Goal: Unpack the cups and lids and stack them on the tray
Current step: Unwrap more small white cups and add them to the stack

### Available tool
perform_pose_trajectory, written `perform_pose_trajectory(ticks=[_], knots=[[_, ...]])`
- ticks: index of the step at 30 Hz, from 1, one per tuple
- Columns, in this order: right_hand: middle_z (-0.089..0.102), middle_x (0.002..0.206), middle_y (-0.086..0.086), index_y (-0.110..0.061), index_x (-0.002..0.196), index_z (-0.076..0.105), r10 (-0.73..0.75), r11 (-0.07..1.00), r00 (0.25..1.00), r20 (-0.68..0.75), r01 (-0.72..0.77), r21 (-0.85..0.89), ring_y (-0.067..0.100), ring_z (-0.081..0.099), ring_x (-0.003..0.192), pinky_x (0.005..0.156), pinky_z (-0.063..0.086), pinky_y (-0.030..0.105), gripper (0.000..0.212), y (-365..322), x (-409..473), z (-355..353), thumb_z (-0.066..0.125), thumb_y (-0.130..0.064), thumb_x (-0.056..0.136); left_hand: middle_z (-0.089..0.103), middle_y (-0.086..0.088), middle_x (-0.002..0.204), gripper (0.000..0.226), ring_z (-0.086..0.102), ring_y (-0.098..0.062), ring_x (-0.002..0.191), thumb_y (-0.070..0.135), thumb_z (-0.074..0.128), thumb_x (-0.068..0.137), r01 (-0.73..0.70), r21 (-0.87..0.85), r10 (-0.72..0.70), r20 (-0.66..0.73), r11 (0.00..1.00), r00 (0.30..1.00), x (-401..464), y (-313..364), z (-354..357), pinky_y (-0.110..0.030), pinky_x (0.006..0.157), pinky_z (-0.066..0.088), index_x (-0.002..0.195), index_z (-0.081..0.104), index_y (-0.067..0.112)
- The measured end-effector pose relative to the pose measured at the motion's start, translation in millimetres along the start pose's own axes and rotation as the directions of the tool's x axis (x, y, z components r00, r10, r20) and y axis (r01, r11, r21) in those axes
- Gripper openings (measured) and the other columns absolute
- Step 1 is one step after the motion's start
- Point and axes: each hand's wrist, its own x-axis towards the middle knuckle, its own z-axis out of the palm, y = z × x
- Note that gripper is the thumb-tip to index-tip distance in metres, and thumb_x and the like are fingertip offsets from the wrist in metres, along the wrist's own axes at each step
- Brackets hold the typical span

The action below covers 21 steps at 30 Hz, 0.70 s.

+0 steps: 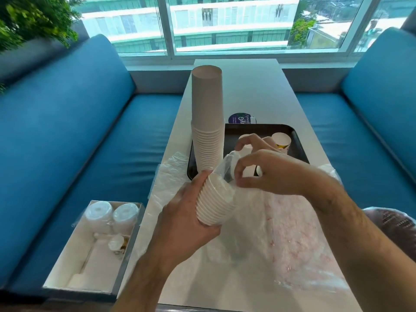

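My left hand (189, 212) grips a short stack of white paper cups (215, 203), held tilted above the table's near half. A clear plastic sleeve (225, 167) still covers the stack's upper end, and my right hand (270, 172) pinches that plastic between thumb and fingers. A tall stack of upside-down cups (207, 122) stands on the left side of the black tray (295, 140). A single upright cup (281, 140) sits at the tray's back right, partly hidden by my fingers.
Crumpled clear wrapping (292, 233) covers the white table (247, 86) near me. An open box (94, 244) with bagged lids (112, 213) rests on the blue bench at left. A round purple sticker (239, 119) lies behind the tray. Blue benches flank the table.
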Motion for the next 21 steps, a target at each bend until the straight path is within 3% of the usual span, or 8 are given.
perform_pose_trajectory(ticks=[3,7,10,13,14,18,21], knots=[[0.033,0.130,-0.028,-0.042,0.081,0.073,0.031,0.997,0.999,-0.023,-0.029,0.068,0.010,0.031,0.124,0.112,0.028,0.044,0.008,8,0,-11,0.081,-0.040,0.082,0.049,0.024,0.130,0.109,0.054,-0.006,0.109,0.046,0.091,0.063,0.026,-0.035,-0.027,-0.023,0.999,0.999,0,-9,-8,-0.030,0.089,0.057,0.144,0.019,0.057],[0.035,0.130,-0.029,-0.046,0.084,0.074,0.105,0.993,0.991,0.082,-0.109,0.045,0.007,0.036,0.119,0.102,0.035,0.029,0.016,13,-3,-22,0.085,-0.036,0.077,0.049,0.022,0.126,0.109,0.056,-0.007,0.106,0.044,0.092,0.063,0.068,-0.061,-0.070,-0.038,0.996,0.997,2,-18,-15,-0.025,0.085,0.056,0.144,0.019,0.057],[0.050,0.115,-0.027,-0.044,0.077,0.072,0.090,0.995,0.993,-0.078,-0.087,0.039,0.005,0.051,0.107,0.088,0.038,0.020,0.019,2,2,-26,0.083,-0.029,0.078,0.051,0.018,0.128,0.109,0.056,-0.008,0.105,0.044,0.091,0.065,0.064,-0.037,-0.065,-0.038,0.997,0.997,4,-20,-20,-0.030,0.086,0.058,0.145,0.017,0.057],[0.065,0.093,-0.021,-0.041,0.083,0.073,0.052,0.993,0.976,-0.213,-0.029,0.111,0.007,0.062,0.082,0.078,0.048,0.028,0.007,-20,9,-25,0.073,-0.034,0.085,0.050,0.015,0.133,0.110,0.053,-0.007,0.105,0.048,0.088,0.067,0.044,0.035,-0.043,-0.036,0.998,0.998,5,-18,-21,-0.031,0.086,0.057,0.145,0.010,0.056],[0.068,0.087,-0.018,-0.038,0.086,0.075,0.051,0.991,0.982,-0.181,-0.027,0.134,0.008,0.062,0.076,0.074,0.049,0.029,0.005,-28,11,-22,0.070,-0.037,0.087,0.049,0.015,0.133,0.110,0.052,-0.007,0.104,0.049,0.087,0.069,0.033,0.065,-0.031,-0.037,0.997,0.999,5,-18,-21,-0.030,0.085,0.055,0.145,0.007,0.056],[0.071,0.076,-0.001,-0.017,0.087,0.078,0.202,0.973,0.977,0.075,-0.209,0.097,0.018,0.064,0.066,0.064,0.050,0.033,0.038,-45,29,-8,0.060,-0.048,0.096,0.047,0.013,0.138,0.110,0.050,-0.007,0.104,0.054,0.083,0.072,-0.001,0.155,0.010,-0.054,0.988,0.999,7,-13,-21,-0.031,0.087,0.052,0.146,0.002,0.055],[0.057,0.051,-0.012,-0.018,0.064,0.070,0.298,0.925,0.953,0.053,-0.302,0.230,0.007,0.049,0.047,0.050,0.037,0.022,0.041,-46,41,-1,0.064,-0.043,0.095,0.046,0.014,0.143,0.109,0.056,-0.012,0.115,0.057,0.082,0.073,-0.028,0.167,0.037,-0.055,0.986,0.998,8,-9,-19,-0.035,0.093,0.053,0.145,0.001,0.055]])
